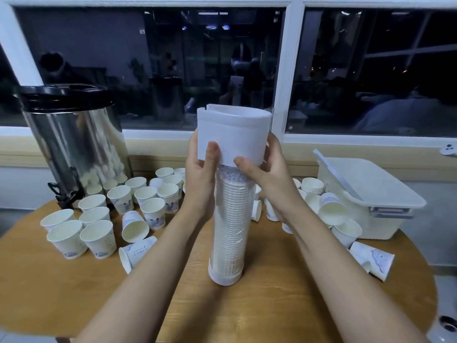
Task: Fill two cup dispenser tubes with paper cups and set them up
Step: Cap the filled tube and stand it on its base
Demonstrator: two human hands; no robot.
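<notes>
Clear plastic tube, packed w/ stacked paper cups, is stood upright at centre of the wooden counter. Its white cap is gripped near the lower edge by both hands: left hand w/ thumb laid on the front, right hand curled round the opp. side. Loose cups are scattered L and R of the tube. Steel urn is seen rear L; lidded white box at R.

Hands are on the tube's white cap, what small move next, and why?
Probably press the white plastic cap down to seat it: the clear plastic tube stands on the wooden table, full of stacked paper cups, and left hand and right hand grip it.
</notes>
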